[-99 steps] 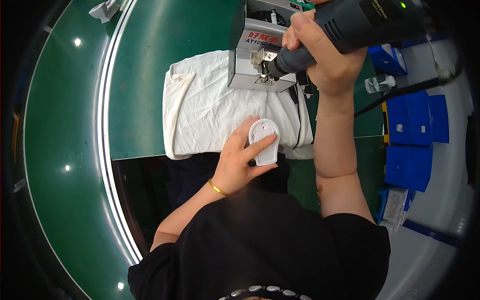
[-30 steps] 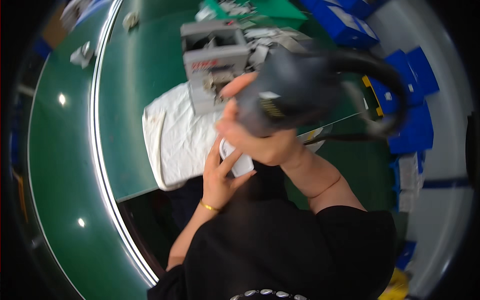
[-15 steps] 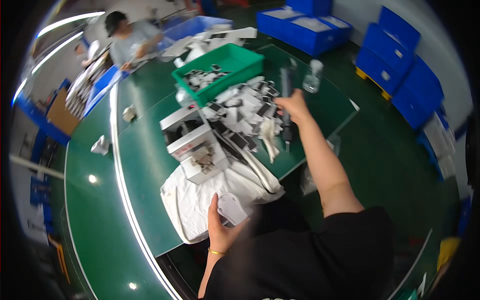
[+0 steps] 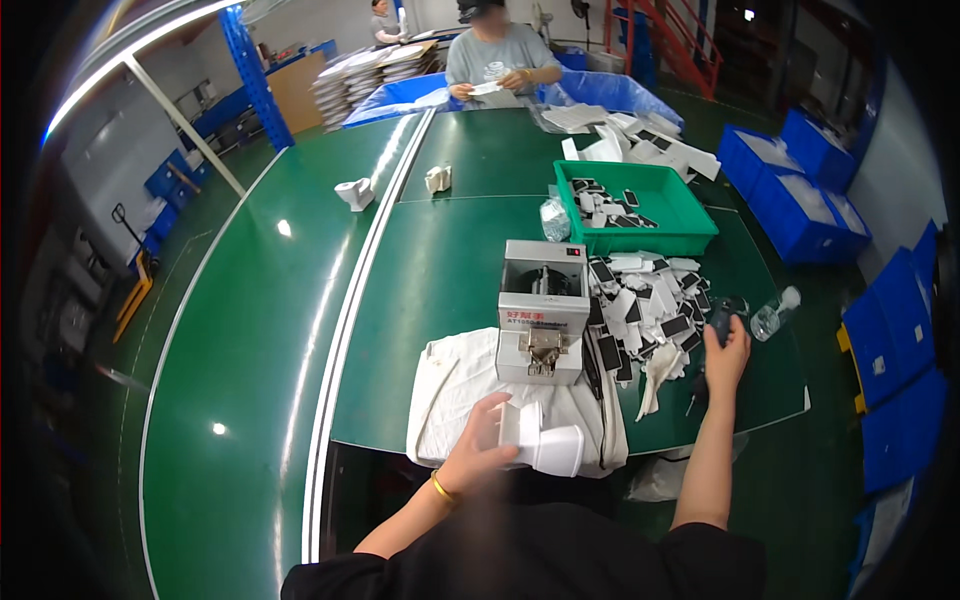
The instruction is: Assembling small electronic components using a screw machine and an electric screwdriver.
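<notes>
My left hand (image 4: 480,448) grips a white plastic housing (image 4: 556,450) with a flared end, above the front edge of the table. A dark electric screwdriver (image 4: 718,322) is in my right hand (image 4: 728,358), its bit pointing down near the table's right edge. Between the hands stands a silver screw feeder (image 4: 544,314) with a metal outlet at its front. It rests on a folded white cloth (image 4: 450,375). Right of it lies a pile of small white and black pieces (image 4: 648,305), with a crumpled pale cloth (image 4: 656,378) at its near side.
A green bin (image 4: 655,244) of small pieces stands behind the pile. To the right is a clear bottle (image 4: 768,322). Two white parts, one (image 4: 355,194) farther left, stand near the white strip. Across the table a co-worker (image 4: 500,60) handles a white piece. Blue crates (image 4: 790,200) stand at right.
My view has swung, so the table now appears straighter. The white housing has been turned over in my left hand. My right hand keeps hold of the screwdriver and is now lower, nearer me.
</notes>
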`<action>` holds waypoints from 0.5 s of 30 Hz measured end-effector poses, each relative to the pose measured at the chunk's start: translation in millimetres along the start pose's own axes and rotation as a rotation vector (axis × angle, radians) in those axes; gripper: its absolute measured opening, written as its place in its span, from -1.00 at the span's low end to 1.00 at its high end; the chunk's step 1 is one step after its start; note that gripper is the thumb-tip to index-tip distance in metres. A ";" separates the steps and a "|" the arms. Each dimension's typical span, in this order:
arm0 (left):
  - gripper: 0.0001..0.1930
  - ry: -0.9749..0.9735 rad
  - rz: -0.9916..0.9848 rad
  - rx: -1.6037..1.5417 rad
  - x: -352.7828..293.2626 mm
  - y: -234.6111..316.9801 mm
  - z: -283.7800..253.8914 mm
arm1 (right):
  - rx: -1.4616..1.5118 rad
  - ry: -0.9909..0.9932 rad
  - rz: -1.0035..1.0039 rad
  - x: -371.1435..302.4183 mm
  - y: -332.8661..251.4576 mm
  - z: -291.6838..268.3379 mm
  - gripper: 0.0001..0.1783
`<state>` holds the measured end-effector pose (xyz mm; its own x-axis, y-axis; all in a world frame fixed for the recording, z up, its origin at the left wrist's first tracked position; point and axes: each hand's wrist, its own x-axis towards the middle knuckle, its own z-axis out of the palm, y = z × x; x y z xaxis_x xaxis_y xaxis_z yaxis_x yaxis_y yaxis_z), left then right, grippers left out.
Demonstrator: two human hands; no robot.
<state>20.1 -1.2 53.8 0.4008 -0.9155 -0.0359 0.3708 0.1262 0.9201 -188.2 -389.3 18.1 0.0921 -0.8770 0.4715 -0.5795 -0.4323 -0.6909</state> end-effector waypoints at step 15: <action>-0.51 0.180 0.560 1.062 -3.3 29.1 -33.9 | 0.916 -0.984 -0.197 -191.2 -185.3 36.4 -0.39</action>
<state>58.0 18.5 67.5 0.4278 -0.7577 0.4928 -0.7284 0.0338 0.6843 -69.0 -149.2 35.9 0.8689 -0.4036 0.2866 0.2161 -0.2117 -0.9531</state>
